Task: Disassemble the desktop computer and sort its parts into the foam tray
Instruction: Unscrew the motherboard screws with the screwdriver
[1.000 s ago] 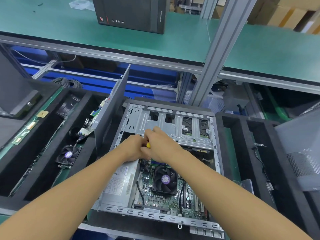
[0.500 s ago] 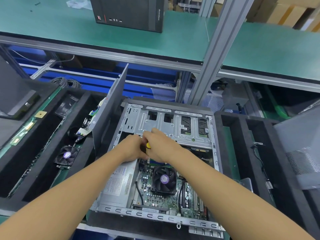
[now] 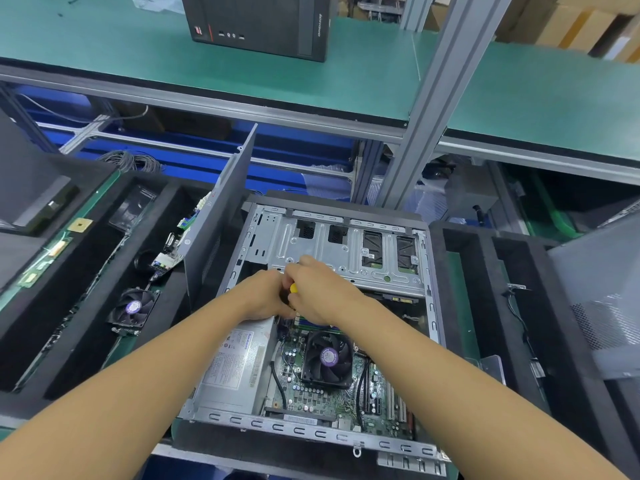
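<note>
Our right hand point(image 3: 320, 294) grips a yellow-handled tool point(image 3: 293, 288) at the near edge of the drive cage point(image 3: 329, 249). Our left hand point(image 3: 265, 299) curls against it, grasp unclear. The open computer point(image 3: 263, 424) sits hemmed between foam tray point(image 3: 441, 251) walls left and right.

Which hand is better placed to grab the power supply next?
Left, probably. The left hand sits right over the far end of the power supply, on the case's left side. The right hand is further right, curled round a yellow tool handle at the drive cage.
</note>
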